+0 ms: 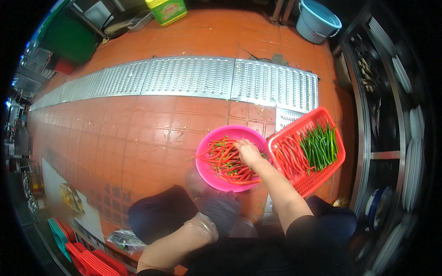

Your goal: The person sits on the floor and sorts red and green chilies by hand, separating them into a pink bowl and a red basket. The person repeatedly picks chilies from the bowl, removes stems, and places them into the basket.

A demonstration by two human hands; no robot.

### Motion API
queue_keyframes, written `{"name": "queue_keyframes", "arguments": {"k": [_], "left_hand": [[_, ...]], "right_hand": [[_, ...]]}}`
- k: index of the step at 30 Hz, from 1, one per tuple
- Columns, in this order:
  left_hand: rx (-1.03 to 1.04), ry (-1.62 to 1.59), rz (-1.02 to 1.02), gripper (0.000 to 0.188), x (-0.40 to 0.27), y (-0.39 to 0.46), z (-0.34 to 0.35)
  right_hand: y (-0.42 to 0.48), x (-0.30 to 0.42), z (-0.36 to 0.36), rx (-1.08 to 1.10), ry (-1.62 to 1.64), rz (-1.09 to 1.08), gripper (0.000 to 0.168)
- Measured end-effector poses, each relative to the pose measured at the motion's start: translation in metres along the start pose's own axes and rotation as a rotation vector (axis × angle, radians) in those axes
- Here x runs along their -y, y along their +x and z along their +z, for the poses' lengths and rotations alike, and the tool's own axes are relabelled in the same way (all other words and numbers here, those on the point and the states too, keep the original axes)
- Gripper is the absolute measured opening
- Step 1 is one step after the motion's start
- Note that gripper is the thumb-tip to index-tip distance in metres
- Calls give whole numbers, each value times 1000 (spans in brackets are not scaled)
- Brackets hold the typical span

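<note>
A pink plastic basin (206, 172) on the floor before me holds a heap of red chili peppers (229, 158), some with green stems. My right hand (248, 151) is bare and reaches over the basin onto the chilies; whether its fingers grip any is unclear. Low in front of me, just short of the basin's near rim, is my left hand (221, 208) in a dark glove with clear plastic at the wrist. Its fingers are blurred. Against the basin's right side leans a red plastic basket (310, 184), with red chilies (291, 155) and green chilies (319, 146) in separate groups.
Perforated metal drain covers (190, 76) cross the tiled floor (145, 138). Metal shelving (362, 145) with stacked plates (412, 172) stands close on the right. A blue bucket (316, 26) is at the back right. Clear plastic bags (127, 239) lie by my left knee.
</note>
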State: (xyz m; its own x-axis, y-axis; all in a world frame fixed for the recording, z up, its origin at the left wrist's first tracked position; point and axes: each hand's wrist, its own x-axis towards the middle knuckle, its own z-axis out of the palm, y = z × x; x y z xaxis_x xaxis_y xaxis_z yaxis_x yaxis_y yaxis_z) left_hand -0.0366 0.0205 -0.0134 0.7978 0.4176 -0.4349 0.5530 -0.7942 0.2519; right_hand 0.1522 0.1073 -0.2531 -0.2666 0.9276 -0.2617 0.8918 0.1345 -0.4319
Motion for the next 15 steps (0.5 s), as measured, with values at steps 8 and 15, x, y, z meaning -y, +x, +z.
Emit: {"name": "queue_keyframes", "arguments": {"k": [8, 15], "left_hand": [[-26, -72, -91, 41, 4, -6, 5], [-155, -109, -21, 32, 3, -11, 9]], "right_hand": [[15, 25, 23, 225, -422, -71, 27], [-32, 37, 26, 260, -512, -92, 24]]}}
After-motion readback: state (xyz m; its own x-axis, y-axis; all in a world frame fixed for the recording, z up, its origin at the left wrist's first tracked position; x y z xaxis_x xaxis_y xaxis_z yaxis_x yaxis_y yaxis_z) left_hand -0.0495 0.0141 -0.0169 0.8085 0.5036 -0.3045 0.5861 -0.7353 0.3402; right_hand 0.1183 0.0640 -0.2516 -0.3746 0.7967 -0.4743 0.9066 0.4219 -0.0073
